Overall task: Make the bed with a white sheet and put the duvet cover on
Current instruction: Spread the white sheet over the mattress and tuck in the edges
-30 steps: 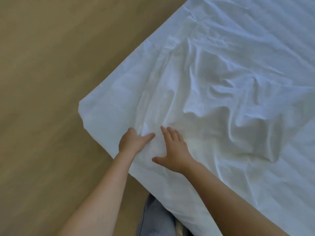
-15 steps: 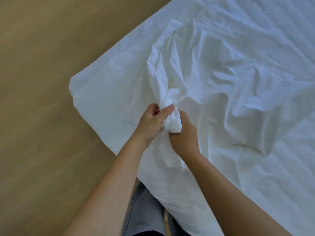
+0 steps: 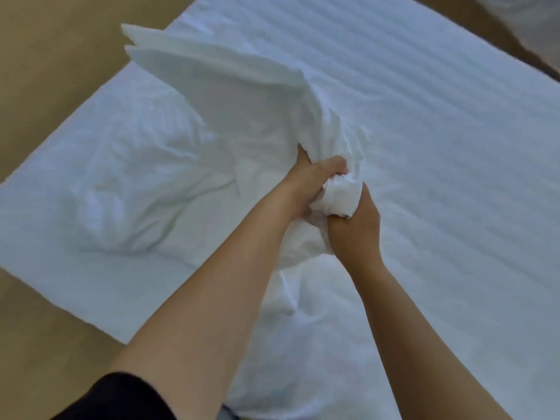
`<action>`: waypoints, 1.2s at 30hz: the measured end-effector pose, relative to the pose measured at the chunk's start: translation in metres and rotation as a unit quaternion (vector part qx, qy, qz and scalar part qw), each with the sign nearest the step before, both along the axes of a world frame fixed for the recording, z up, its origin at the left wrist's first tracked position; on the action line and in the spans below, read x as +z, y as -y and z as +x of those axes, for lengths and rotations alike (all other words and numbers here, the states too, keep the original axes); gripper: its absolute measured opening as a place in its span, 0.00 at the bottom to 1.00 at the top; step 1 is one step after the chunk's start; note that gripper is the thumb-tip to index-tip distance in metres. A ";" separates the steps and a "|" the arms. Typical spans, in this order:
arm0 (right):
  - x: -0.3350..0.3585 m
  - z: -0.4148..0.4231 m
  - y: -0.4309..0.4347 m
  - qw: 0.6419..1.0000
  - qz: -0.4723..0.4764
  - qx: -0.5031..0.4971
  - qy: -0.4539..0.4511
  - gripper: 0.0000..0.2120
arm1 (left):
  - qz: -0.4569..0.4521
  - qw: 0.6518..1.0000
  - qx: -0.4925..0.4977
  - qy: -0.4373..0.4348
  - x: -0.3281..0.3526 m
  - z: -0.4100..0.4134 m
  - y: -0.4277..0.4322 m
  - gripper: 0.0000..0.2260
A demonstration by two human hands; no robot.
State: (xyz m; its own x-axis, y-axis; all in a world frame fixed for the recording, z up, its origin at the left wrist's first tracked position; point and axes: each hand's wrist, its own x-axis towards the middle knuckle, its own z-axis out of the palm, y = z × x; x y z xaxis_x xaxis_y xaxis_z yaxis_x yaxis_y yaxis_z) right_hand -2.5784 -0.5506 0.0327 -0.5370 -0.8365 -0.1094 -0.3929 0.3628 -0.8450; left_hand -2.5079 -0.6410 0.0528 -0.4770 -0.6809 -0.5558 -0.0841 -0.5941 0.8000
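Note:
A white striped duvet cover [image 3: 424,122] lies spread over the bed and fills most of the view. Both hands grip one bunched corner of white fabric [image 3: 341,198] at the centre. My left hand [image 3: 315,180] holds the bunch from the left, fingers curled round it. My right hand [image 3: 354,228] grips it from below and to the right. A stiff fold of white cloth [image 3: 218,74] is lifted off the bed and sticks up toward the upper left. A crumpled lump [image 3: 130,189] bulges under the cover at the left.
Tan wooden floor [image 3: 45,71] borders the bed on the left and at the lower left. A strip of floor and a white bundle [image 3: 527,7] show at the top right corner. My black sleeve [image 3: 121,398] is at the bottom left.
Flat on the sheet a second ago, both hands have gathered a bunch of fabric and pulled it up and inward, raising a fold off the bed. The view has shifted over the bed.

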 end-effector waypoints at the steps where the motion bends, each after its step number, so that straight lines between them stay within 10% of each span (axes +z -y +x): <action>1: 0.007 -0.029 -0.018 1.000 -0.010 -0.023 0.002 0.16 | -0.016 0.999 -0.028 0.003 0.009 -0.034 -0.016 0.23; 8: 0.046 -0.262 -0.209 0.973 -0.045 -0.228 0.010 0.20 | -0.048 0.983 -0.175 -0.026 0.053 -0.311 -0.201 0.07; 11: 0.023 -0.337 -0.313 0.945 -0.027 -0.323 0.043 0.12 | -0.080 0.947 -0.309 -0.015 0.034 -0.410 -0.309 0.18; 19: -0.094 -0.364 -0.448 0.855 0.066 -0.412 0.308 0.11 | -0.237 0.805 -0.496 0.224 -0.106 -0.403 -0.426 0.32; 25: -0.119 -0.395 -0.445 0.794 0.070 -0.490 0.354 0.37 | -0.383 0.594 -0.622 0.336 -0.155 -0.362 -0.408 0.53; 28: -0.115 -0.407 -0.432 0.806 0.093 -0.495 0.312 0.18 | -0.407 0.535 -0.644 0.366 -0.167 -0.352 -0.417 0.59; 36: -0.085 -0.435 -0.434 0.834 -0.063 -0.505 0.213 0.16 | -0.533 0.612 -0.499 0.304 -0.129 -0.383 -0.407 0.26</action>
